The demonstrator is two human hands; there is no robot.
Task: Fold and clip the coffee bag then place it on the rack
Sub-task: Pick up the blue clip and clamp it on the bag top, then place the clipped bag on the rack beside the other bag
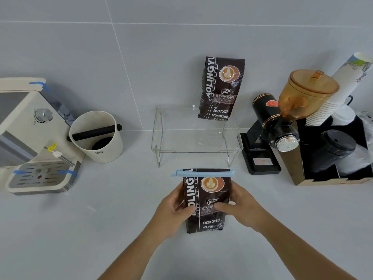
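Now | coffee bag [207, 199] upright, clip [202, 173] crosswise on top | both hands [203, 209] gripping its sides

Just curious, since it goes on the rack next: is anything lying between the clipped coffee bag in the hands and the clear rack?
No. In the head view, only bare countertop separates the clipped bag from the rack.

A clipped bag [206, 199] lies before the rack [196, 136], which bears another bag [221, 87] at its back right.
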